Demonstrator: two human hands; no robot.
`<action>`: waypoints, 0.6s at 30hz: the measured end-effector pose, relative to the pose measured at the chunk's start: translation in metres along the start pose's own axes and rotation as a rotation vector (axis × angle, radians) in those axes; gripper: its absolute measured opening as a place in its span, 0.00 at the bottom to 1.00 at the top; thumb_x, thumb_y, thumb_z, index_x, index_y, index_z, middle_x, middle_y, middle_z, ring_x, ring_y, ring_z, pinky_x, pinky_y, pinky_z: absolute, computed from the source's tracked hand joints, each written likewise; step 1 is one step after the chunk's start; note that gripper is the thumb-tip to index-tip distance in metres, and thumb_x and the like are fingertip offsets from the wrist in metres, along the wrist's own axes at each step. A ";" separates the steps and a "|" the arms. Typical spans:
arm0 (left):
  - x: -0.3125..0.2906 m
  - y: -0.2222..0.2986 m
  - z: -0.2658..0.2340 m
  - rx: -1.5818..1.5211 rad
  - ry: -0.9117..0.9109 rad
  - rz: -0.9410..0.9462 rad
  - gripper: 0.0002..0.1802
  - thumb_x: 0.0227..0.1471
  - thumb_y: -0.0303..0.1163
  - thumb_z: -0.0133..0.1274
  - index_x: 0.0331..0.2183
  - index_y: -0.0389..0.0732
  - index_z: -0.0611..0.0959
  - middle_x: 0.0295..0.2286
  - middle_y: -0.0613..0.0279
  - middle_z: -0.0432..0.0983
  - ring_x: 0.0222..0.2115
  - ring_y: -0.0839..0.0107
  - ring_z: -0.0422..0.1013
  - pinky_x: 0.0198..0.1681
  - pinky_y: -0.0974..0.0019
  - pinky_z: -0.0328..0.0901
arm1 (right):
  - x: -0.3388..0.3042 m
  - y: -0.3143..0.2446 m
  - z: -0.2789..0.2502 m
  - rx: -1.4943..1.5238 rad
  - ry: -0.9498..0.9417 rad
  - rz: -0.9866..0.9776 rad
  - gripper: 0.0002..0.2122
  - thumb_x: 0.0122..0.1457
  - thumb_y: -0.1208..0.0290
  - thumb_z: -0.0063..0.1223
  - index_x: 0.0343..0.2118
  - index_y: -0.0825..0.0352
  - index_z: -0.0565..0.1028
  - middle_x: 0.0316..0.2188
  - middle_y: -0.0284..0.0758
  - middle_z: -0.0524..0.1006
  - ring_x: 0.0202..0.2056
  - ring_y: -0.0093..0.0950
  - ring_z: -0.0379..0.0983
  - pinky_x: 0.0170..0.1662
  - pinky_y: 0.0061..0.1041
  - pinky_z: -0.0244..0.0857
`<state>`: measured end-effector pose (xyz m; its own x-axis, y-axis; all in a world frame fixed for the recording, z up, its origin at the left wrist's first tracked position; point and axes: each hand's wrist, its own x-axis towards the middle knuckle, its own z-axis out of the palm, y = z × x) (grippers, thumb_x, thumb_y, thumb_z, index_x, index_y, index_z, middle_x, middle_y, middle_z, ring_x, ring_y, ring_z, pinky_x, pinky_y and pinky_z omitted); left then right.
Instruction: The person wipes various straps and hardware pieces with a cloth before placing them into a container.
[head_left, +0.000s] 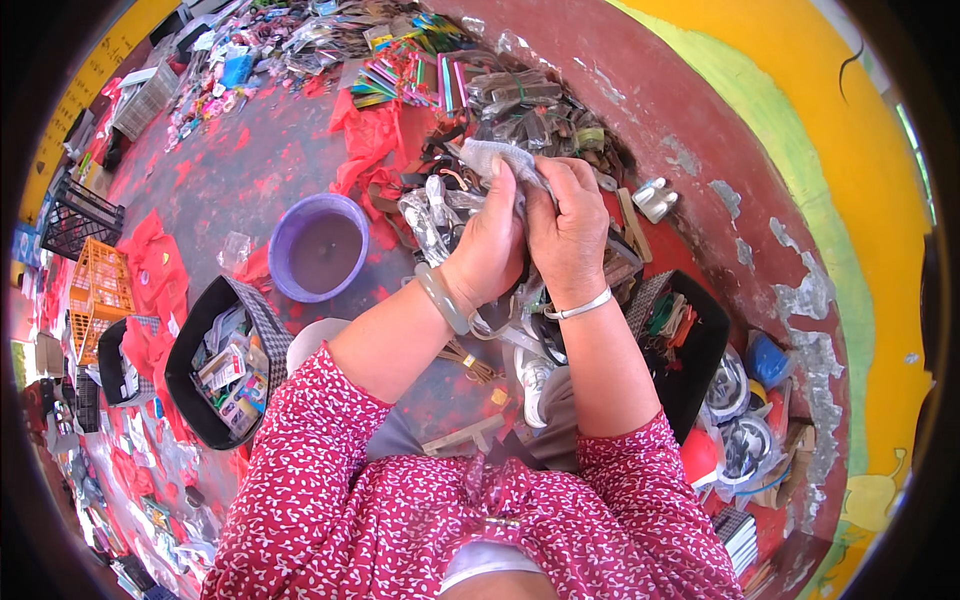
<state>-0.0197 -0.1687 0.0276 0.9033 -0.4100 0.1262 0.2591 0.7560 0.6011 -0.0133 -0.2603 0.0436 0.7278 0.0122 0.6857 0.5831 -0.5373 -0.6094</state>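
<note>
Both my hands are raised in front of me, close together around a grey cloth [500,155]. My left hand [488,245] grips it with the thumb pressed along its near side. Beside it, my right hand [570,225] pinches the cloth's right part with bent fingers. Whether something is wrapped inside the cloth is hidden by the fingers. Just beyond and below my hands lie clear plastic-wrapped goods [428,222] and pale straps, partly covered by my wrists.
A purple basin [281,250] of murky water stands at the left. Black bins [190,385] with small packaged goods flank me; the right bin [700,345] is near my forearm. Orange crates [100,285] stand far left. Piled goods [520,100] line the peeling red wall [640,120].
</note>
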 end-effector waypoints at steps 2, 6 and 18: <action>0.001 0.007 0.003 0.004 0.058 0.052 0.35 0.53 0.59 0.27 0.49 0.40 0.63 0.48 0.58 0.61 0.49 0.67 0.58 0.54 0.63 0.52 | -0.003 0.001 0.004 0.026 0.066 -0.103 0.12 0.43 0.83 0.49 0.34 0.69 0.72 0.30 0.42 0.70 0.32 0.39 0.68 0.36 0.29 0.63; 0.008 0.026 0.000 -0.152 0.123 0.123 0.41 0.51 0.62 0.26 0.49 0.34 0.62 0.48 0.52 0.61 0.50 0.64 0.57 0.55 0.62 0.50 | -0.012 -0.006 0.014 0.015 0.083 -0.208 0.14 0.44 0.85 0.46 0.36 0.69 0.71 0.32 0.43 0.69 0.33 0.39 0.68 0.37 0.28 0.63; 0.006 0.021 -0.016 -0.322 0.062 -0.019 0.38 0.53 0.59 0.27 0.54 0.39 0.56 0.52 0.47 0.55 0.53 0.56 0.54 0.55 0.58 0.50 | -0.017 -0.014 0.020 0.030 0.047 -0.125 0.13 0.42 0.84 0.48 0.34 0.68 0.72 0.30 0.41 0.70 0.32 0.39 0.68 0.34 0.28 0.64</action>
<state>-0.0038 -0.1473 0.0282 0.9138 -0.4012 0.0634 0.3619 0.8750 0.3215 -0.0264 -0.2358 0.0328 0.6318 0.0374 0.7742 0.6790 -0.5084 -0.5296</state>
